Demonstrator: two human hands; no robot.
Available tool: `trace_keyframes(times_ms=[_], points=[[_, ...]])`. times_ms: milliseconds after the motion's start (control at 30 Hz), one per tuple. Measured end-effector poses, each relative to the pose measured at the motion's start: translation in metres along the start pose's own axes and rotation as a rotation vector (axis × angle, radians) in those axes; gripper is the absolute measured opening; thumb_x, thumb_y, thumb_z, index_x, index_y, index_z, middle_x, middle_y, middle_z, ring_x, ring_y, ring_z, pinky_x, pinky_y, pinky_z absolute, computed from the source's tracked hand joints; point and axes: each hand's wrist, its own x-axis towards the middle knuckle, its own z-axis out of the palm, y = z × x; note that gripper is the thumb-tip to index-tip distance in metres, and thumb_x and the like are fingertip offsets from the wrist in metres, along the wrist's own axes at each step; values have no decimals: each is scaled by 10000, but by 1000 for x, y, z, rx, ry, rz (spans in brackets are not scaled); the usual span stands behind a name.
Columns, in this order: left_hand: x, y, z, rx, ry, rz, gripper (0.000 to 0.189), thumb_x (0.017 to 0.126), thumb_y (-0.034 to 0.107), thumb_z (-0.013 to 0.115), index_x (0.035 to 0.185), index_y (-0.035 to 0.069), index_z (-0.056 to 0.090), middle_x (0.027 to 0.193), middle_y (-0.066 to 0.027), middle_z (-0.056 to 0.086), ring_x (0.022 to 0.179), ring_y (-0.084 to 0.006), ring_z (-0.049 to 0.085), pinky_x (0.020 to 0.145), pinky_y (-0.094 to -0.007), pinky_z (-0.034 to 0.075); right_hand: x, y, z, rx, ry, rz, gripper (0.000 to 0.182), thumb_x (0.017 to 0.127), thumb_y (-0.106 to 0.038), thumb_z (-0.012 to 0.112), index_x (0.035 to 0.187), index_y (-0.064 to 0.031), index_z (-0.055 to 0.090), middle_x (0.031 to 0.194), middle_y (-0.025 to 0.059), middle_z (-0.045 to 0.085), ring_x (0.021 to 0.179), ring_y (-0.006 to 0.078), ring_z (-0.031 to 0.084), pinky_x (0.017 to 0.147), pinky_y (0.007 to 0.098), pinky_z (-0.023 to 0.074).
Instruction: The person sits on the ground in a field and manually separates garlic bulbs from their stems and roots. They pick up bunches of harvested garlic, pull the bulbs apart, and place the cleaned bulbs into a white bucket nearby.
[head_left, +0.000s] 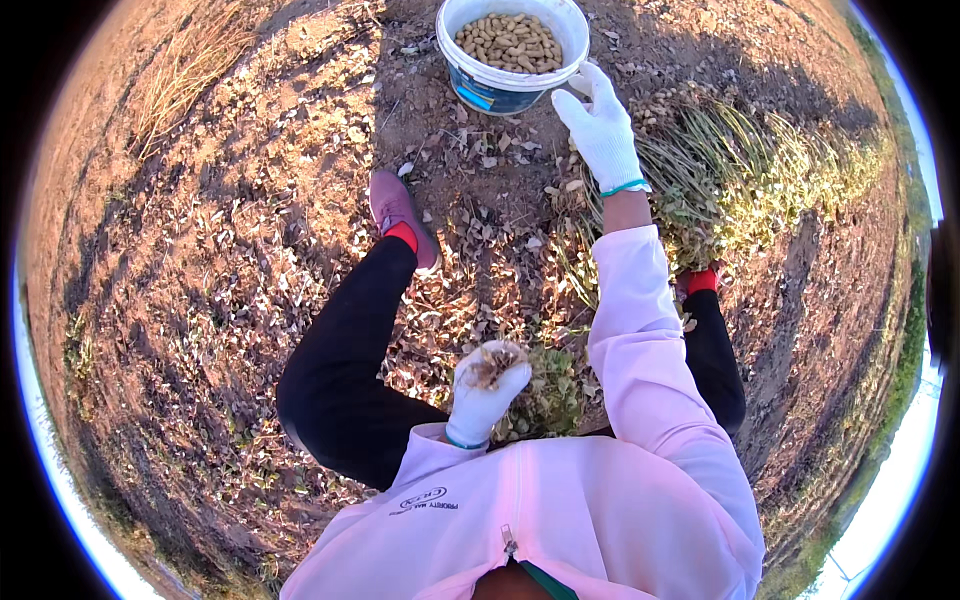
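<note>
My left hand (487, 390), in a white knit glove, is closed around the root end of a pulled plant (496, 364), close to my body. Green leaves (551, 394) lie just right of that hand. My right hand (598, 124), gloved the same way, reaches forward with thumb and fingers apart at the near right rim of a white bucket (450, 52). Whether its fingertips touch the rim I cannot tell. Unshelled peanuts (510, 43) lie inside the bucket.
A heap of pulled peanut plants (720, 157) lies to the right, with pods at its far end. Dry stalks (187, 67) lie at the far left. Dead leaves (480, 247) cover the soil between my feet. A pink shoe (401, 214) stands left of centre.
</note>
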Motion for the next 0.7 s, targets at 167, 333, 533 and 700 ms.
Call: trace_keyframes(times_ms=[167, 333, 533, 700], points=[[20, -7, -13, -191, 274, 136, 148, 791, 25, 694, 938, 32, 677, 866, -18, 666, 775, -84, 612, 738, -244, 487, -201, 34, -48, -48, -843, 75, 746, 779, -411, 703, 1332, 6, 426, 1140, 177, 625, 987, 248, 622, 838, 334, 483], [24, -22, -18, -89, 287, 5, 66, 814, 72, 675, 854, 20, 671, 810, -55, 662, 730, -119, 627, 662, -273, 508, -342, 56, -41, -370, -753, 139, 679, 732, -448, 691, 1253, -53, 512, 1085, 210, 627, 1012, 353, 610, 852, 400, 486], [19, 9, -2, -53, -18, 51, 638, 905, 223, 574, 1412, -45, 292, 1355, -127, 441, 1217, -179, 450, 1010, -297, 343, -371, 78, -50, -36, -107, 212, 286, 771, -296, 679, 925, -55, 668, 856, 164, 674, 837, 344, 638, 719, 388, 505], [11, -23, -19, 203, 114, 212, 528, 911, 193, 563, 1340, -68, 400, 1253, -110, 513, 1131, -153, 503, 941, -262, 406, -378, 47, -182, 433, 565, 514, 154, 894, -171, 619, 937, -24, 630, 731, 7, 590, 560, 60, 490, 509, 214, 400]])
